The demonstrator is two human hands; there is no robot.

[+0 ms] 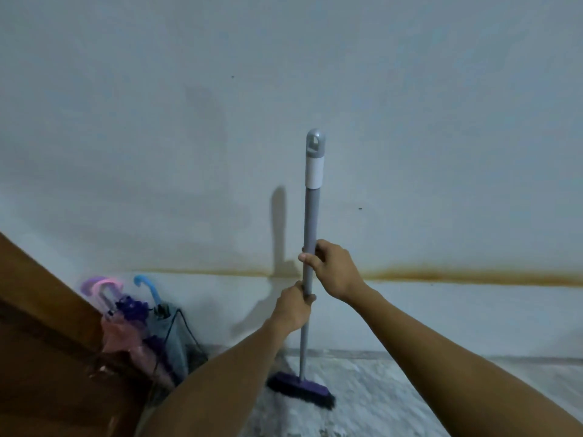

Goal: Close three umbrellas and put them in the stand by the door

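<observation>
Three closed umbrellas stand in a dark wire stand (184, 329) at the lower left, beside the brown door (41, 342). One is pink (126, 339) with a pink hook handle, one purple (134, 307) with a lilac hook, one grey-blue (165, 329) with a blue hook. Both my hands grip an upright grey broom handle (310, 216) in the middle. My left hand (291, 309) holds it lower down and my right hand (331, 268) above it. The broom's purple head (299, 387) rests on the floor.
A pale wall (410, 121) with a rusty horizontal stain fills the view ahead. The speckled floor (378, 405) runs along its base. My forearms cross the lower part of the picture.
</observation>
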